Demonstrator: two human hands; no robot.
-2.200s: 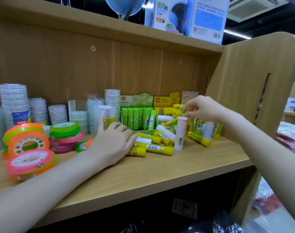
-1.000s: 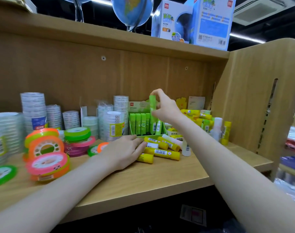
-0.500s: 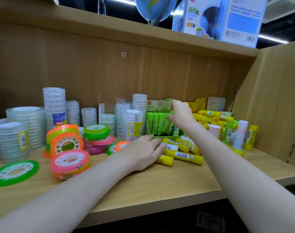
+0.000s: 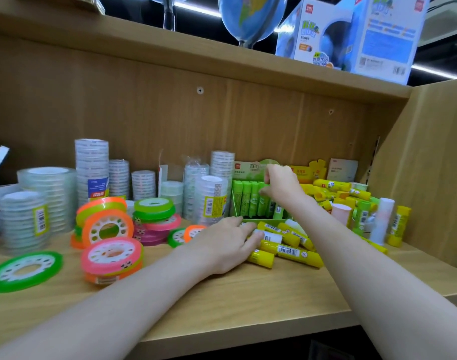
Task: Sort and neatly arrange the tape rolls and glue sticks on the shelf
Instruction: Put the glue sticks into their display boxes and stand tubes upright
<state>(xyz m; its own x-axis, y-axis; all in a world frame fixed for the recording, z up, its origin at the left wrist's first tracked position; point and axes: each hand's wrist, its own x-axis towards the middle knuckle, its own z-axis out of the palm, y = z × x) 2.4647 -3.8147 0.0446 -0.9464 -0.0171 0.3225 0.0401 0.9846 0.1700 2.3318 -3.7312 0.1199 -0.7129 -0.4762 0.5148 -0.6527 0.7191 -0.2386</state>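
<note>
Head camera looks down at a wooden shelf [image 4: 222, 302] full of stationery. The right hand [image 4: 280, 184] reaches to the green display box [image 4: 250, 219] at the back, and its fingers are curled over the tops of the green glue sticks [image 4: 245, 197] that stand upright in a row inside. It seems to pinch one stick, or to press it down into the row, but the fingers hide the contact, so I cannot tell if it truly holds one. The left hand [image 4: 223, 242] lies flat on the shelf with the fingers nearly straight, and the fingertips touch the loose yellow glue sticks [image 4: 291, 252] that lie on their sides just in front of the box. It grips nothing.

To the left stand piles of clear tape rolls [image 4: 91, 165], and in front of them the coloured tape rolls [image 4: 110, 252] lie in loose, uneven heaps. One green roll [image 4: 24, 270] lies alone near the left edge. More yellow sticks lie mixed at the right [image 4: 331, 184], near a few upright ones.

I judge that the step in hand is to fill the green box with green sticks. The next move probably calls for seating this stick straight in the row, then gathering the fallen yellow sticks by kind. They are round and may roll toward the shelf edge, so a gentle sweep is needed.
</note>
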